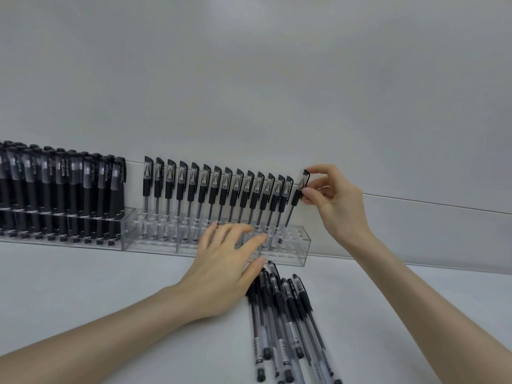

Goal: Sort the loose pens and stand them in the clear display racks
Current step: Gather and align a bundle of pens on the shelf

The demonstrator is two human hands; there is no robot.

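While right hand [331, 199] pinches pen [300, 189] into rack [293, 246], left hand [224, 266] open, empty; back row nearly full, loose pile [282, 317] left.

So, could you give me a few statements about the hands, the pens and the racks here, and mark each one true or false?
1. The right hand pinches a pen by its capped end at the right end of the row in the clear rack. True.
2. The left hand holds a pen in a closed grip. False: its fingers are spread open, holding nothing.
3. Loose pens lie in a pile on the table in front of the rack. True.
4. The rack on the left stands empty. False: it is packed with black-barrelled pens.
5. The racked pens stand cap down. False: caps are up.
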